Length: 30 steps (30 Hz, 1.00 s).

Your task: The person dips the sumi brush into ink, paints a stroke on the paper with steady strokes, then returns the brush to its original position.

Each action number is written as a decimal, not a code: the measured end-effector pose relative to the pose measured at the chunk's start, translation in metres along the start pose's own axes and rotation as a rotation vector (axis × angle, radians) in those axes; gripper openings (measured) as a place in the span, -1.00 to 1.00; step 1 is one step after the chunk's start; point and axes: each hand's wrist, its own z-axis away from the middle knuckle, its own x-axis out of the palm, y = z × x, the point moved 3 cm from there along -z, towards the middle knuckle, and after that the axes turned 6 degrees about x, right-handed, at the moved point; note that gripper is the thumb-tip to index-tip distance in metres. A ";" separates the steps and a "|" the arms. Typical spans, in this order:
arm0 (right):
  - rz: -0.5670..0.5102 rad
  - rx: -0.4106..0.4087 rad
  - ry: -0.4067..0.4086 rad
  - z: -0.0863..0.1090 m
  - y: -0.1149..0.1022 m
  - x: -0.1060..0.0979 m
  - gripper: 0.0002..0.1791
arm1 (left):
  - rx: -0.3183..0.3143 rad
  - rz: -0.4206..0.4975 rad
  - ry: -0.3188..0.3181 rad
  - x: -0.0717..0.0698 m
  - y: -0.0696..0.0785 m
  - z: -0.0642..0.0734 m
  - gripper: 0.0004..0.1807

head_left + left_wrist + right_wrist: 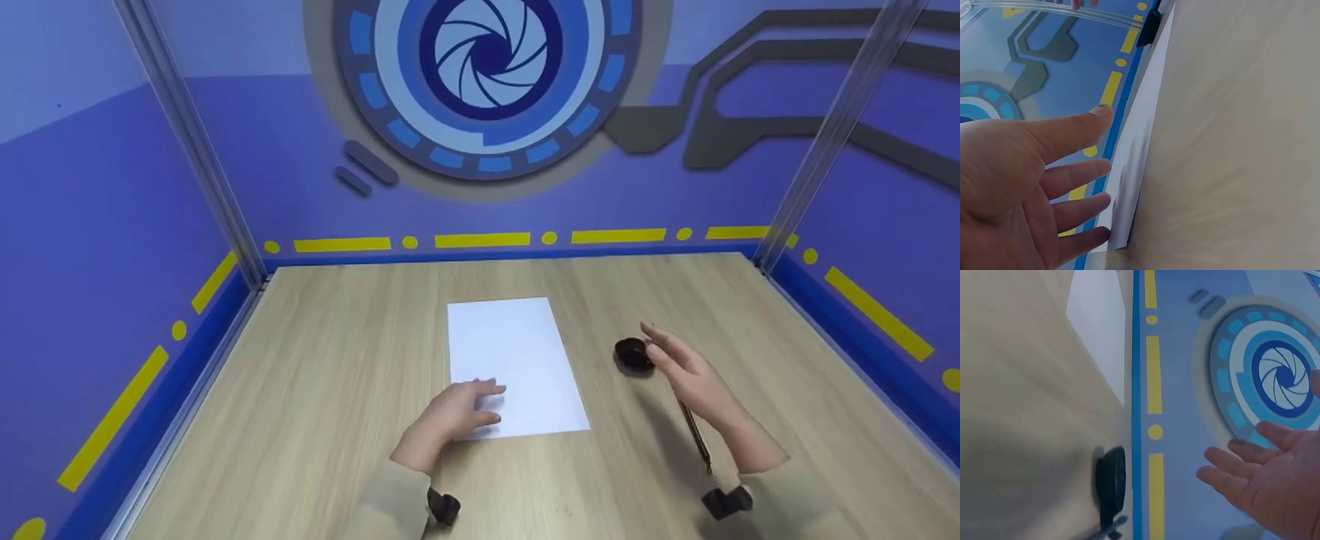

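Note:
A blank white sheet of paper lies on the wooden table. Over its lower left part is my left hand, fingers spread and holding nothing; the left wrist view shows the paper beyond the fingertips. To the right of the sheet stands a small round black dish. My right hand is beside and above that dish, fingers extended, with nothing in its grasp in the right wrist view. A thin dark stick with a small loop at its end, like a brush handle, runs below the right hand, which hides its upper part.
Blue printed panels with yellow marks enclose the wooden table at the back and both sides. Metal posts stand at the back corners. Each wrist carries a small black device.

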 end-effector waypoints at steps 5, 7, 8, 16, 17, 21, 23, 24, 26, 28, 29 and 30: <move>0.072 -0.046 0.041 0.017 0.011 -0.014 -0.48 | 0.006 -0.045 -0.025 0.003 -0.003 0.002 -0.46; 0.127 -0.067 0.067 0.021 0.015 -0.018 -0.53 | 0.006 -0.061 -0.030 0.004 -0.003 0.003 -0.47; 0.162 -0.075 0.078 0.023 0.017 -0.020 -0.55 | 0.006 -0.072 -0.034 0.004 -0.003 0.002 -0.47; 0.646 -0.291 0.172 0.033 0.032 -0.026 -0.49 | -0.001 -0.087 -0.047 0.006 -0.004 0.002 -0.53; 0.710 -0.337 0.173 0.034 0.034 -0.025 -0.48 | -0.003 -0.085 -0.047 0.006 -0.005 0.003 -0.53; 0.932 -0.523 0.136 0.035 0.044 -0.025 -0.43 | -0.006 -0.076 -0.048 0.007 -0.004 0.004 -0.53; 1.007 -0.588 0.120 0.035 0.050 -0.027 -0.41 | -0.008 -0.073 -0.050 0.007 -0.004 0.004 -0.53; 1.038 -0.613 0.110 0.034 0.052 -0.028 -0.40 | -0.009 -0.068 -0.050 0.007 -0.004 0.004 -0.53; 1.087 -0.641 0.095 0.033 0.057 -0.030 -0.39 | -0.012 -0.063 -0.051 0.007 -0.004 0.004 -0.53; 1.115 -0.661 0.079 0.031 0.061 -0.032 -0.39 | -0.013 -0.060 -0.052 0.006 -0.004 0.004 -0.53; 1.135 -0.665 0.064 0.030 0.062 -0.033 -0.41 | -0.013 -0.059 -0.052 0.006 -0.004 0.004 -0.53; 1.156 -0.670 0.047 0.029 0.064 -0.033 -0.41 | -0.009 -0.063 -0.051 0.006 -0.004 0.004 -0.53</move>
